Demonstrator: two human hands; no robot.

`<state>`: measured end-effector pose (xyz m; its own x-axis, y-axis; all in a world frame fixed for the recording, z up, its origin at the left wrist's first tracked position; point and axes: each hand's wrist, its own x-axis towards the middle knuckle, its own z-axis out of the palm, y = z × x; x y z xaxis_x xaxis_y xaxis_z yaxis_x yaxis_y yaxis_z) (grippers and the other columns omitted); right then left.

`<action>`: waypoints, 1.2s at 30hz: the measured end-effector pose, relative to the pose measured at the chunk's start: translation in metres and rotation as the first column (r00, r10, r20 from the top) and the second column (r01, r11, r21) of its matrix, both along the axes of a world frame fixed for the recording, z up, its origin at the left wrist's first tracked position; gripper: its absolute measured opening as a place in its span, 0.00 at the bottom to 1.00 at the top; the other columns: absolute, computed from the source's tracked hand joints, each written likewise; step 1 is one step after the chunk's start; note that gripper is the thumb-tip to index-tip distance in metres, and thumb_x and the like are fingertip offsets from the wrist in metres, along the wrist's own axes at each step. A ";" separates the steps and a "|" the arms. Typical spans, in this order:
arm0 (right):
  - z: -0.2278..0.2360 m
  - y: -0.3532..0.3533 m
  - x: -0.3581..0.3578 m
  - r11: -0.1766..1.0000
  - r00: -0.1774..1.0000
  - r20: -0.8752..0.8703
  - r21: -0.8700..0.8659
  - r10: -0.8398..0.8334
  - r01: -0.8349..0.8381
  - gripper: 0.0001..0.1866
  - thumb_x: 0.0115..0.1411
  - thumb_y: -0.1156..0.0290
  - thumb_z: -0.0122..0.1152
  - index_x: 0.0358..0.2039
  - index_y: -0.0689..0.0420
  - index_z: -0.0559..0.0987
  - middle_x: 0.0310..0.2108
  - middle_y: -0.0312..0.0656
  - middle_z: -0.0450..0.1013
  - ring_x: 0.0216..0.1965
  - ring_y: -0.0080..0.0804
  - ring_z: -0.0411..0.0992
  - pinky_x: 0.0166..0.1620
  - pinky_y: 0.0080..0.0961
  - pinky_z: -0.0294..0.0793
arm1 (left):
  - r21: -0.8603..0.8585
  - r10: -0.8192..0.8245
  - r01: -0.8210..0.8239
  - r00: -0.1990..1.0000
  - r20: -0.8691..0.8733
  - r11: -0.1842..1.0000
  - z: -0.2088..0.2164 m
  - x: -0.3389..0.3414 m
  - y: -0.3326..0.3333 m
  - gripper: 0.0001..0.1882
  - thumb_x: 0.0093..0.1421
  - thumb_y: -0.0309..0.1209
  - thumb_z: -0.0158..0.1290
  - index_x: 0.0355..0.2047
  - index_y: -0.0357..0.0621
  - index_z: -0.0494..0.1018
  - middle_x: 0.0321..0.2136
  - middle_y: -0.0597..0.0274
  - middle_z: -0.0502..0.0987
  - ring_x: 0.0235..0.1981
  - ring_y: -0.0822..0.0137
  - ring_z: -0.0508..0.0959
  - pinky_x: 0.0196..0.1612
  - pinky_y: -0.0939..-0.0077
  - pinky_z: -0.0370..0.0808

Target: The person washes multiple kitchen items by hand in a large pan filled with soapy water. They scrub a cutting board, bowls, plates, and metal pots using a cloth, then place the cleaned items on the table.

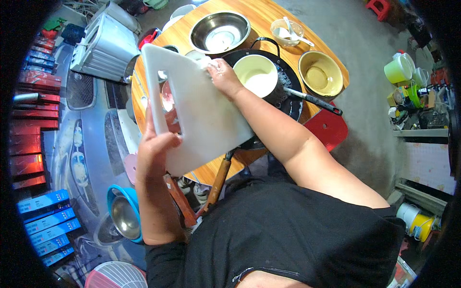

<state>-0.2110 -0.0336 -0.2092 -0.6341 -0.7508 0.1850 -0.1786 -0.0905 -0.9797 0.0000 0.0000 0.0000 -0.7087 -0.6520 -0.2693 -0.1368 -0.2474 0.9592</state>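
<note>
A white plastic cutting board [204,117] with a long handle slot is held up at a tilt in front of me, over the near left of the table. My left hand [161,141] grips its left edge, thumb on the face below the slot. At the far edge my right hand [223,77] is closed on a crumpled white cloth [206,63] pressed to the board. Beyond my right forearm, a cream pot [254,77] with a dark handle sits in a large black wok [291,79]. The board partly hides the wok and the things behind it.
The round wooden table [331,50] carries a steel basin [220,32], a clear bowl [283,41] with white spoons, and a yellow bowl [320,74]. A red stool [327,130] stands at its right. A blue basin [113,199] holding a steel bowl is low at the left.
</note>
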 end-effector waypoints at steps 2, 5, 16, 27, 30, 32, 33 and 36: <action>0.029 0.024 0.030 0.998 0.985 0.173 -0.061 0.006 0.005 0.18 0.59 0.63 0.55 0.44 0.65 0.73 0.42 0.57 0.72 0.46 0.54 0.69 0.53 0.39 0.66 | 0.019 0.075 -0.075 0.997 -0.004 0.997 -0.004 0.002 -0.002 0.53 0.37 0.20 0.44 0.68 0.52 0.44 0.54 0.43 0.68 0.48 0.54 0.74 0.44 0.65 0.74; 0.048 0.084 0.072 0.969 0.961 -0.273 -0.227 0.031 -0.096 0.17 0.57 0.66 0.59 0.43 0.63 0.74 0.41 0.55 0.70 0.45 0.52 0.68 0.51 0.40 0.66 | 0.045 0.051 -0.049 0.997 -0.050 0.998 -0.005 0.007 -0.008 0.51 0.38 0.20 0.43 0.68 0.52 0.44 0.53 0.44 0.68 0.47 0.54 0.74 0.42 0.68 0.75; 0.000 0.145 0.058 0.989 0.940 -0.321 0.123 0.113 -0.077 0.07 0.61 0.72 0.54 0.36 0.62 0.74 0.34 0.46 0.69 0.39 0.37 0.69 0.43 0.33 0.69 | 0.091 0.156 -0.142 0.974 -0.165 0.986 -0.014 0.011 0.000 0.47 0.41 0.20 0.43 0.67 0.45 0.47 0.57 0.46 0.66 0.53 0.57 0.71 0.48 0.73 0.72; 0.000 0.070 0.050 0.990 0.931 -0.346 0.038 -0.116 0.137 0.15 0.58 0.71 0.54 0.46 0.59 0.70 0.46 0.50 0.70 0.50 0.48 0.68 0.57 0.38 0.64 | 0.077 0.161 -0.155 0.984 -0.082 0.985 -0.004 0.005 0.003 0.48 0.38 0.19 0.42 0.66 0.47 0.51 0.52 0.51 0.71 0.45 0.62 0.74 0.45 0.75 0.70; -0.042 0.072 0.034 0.974 0.939 -0.342 0.197 -0.039 0.112 0.16 0.60 0.68 0.51 0.48 0.60 0.70 0.47 0.51 0.70 0.51 0.48 0.67 0.57 0.38 0.64 | 0.064 0.163 -0.159 0.985 -0.061 0.985 -0.004 0.011 -0.001 0.48 0.38 0.18 0.42 0.66 0.48 0.50 0.51 0.52 0.71 0.44 0.61 0.75 0.44 0.73 0.71; -0.056 0.073 0.026 0.982 0.869 -0.494 0.168 0.012 0.082 0.17 0.61 0.66 0.50 0.48 0.59 0.70 0.48 0.50 0.70 0.51 0.47 0.67 0.57 0.37 0.64 | 0.073 0.177 -0.173 0.983 -0.049 0.982 -0.008 0.018 -0.009 0.48 0.39 0.17 0.42 0.66 0.49 0.50 0.51 0.50 0.70 0.43 0.61 0.75 0.41 0.73 0.73; -0.060 0.078 0.027 0.970 0.856 -0.513 0.233 0.067 0.064 0.17 0.62 0.65 0.49 0.49 0.59 0.70 0.48 0.50 0.70 0.51 0.46 0.67 0.56 0.37 0.64 | 0.128 0.212 -0.202 0.975 -0.073 0.971 -0.012 0.023 -0.010 0.48 0.40 0.16 0.41 0.66 0.49 0.50 0.50 0.49 0.71 0.42 0.61 0.75 0.39 0.74 0.74; -0.059 0.095 0.028 0.978 0.729 -0.677 0.201 0.103 0.048 0.19 0.63 0.65 0.48 0.51 0.62 0.69 0.48 0.51 0.70 0.50 0.48 0.68 0.56 0.38 0.65 | 0.092 0.195 -0.186 0.976 -0.093 0.978 -0.019 0.038 -0.016 0.48 0.39 0.17 0.42 0.66 0.49 0.50 0.48 0.46 0.72 0.39 0.61 0.76 0.38 0.73 0.74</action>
